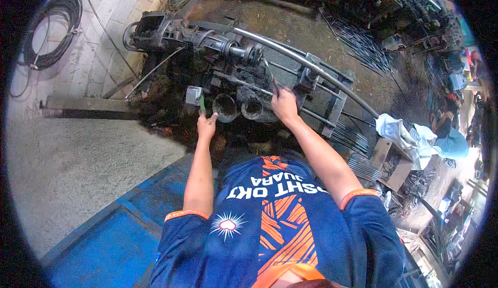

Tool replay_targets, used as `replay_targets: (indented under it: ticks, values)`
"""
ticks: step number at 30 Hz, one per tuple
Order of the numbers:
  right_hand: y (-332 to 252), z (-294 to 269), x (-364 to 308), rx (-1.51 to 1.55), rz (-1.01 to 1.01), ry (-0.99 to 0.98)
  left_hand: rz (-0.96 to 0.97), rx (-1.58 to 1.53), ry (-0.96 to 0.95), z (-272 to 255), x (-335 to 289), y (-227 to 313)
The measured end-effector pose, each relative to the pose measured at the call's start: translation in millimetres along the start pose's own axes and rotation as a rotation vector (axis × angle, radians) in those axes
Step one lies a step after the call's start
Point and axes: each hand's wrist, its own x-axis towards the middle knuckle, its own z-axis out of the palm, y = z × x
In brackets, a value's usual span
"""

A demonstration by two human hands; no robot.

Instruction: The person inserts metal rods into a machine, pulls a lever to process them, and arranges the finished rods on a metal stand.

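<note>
In front of me stands a dark, greasy lathe-like machine [207, 41] with a round metal chuck [253, 54] at its middle. My left hand [206, 125] is closed around the lower end of a slim green handle [202, 102], beside a small grey box [194, 95]. My right hand [284, 104] makes a fist on a thin metal rod [270, 73], whose far end reaches up toward the chuck. Between my hands, two round metal cups [225, 107] sit on the machine's near side. Dark shavings [251, 78] lie heaped below the chuck.
A long bent-looking metal bar [306, 62] runs rightward to pale cloths [407, 135]. Bundles of thin rods [358, 41] lie on the floor beyond. A coiled black cable [54, 31] is at far left, a steel beam [93, 107] nearer. Blue metal panels [114, 236] flank me.
</note>
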Motion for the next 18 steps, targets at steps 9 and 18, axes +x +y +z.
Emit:
replay_targets:
  ticks: [9,18]
  values:
    - [7,14,-11,0.005,0.081,-0.102,0.068,-0.056,-0.044,6,15,-21]
    - [12,11,6,-0.124,-0.016,-0.071,0.036,-0.098,-0.106,13,17,-35]
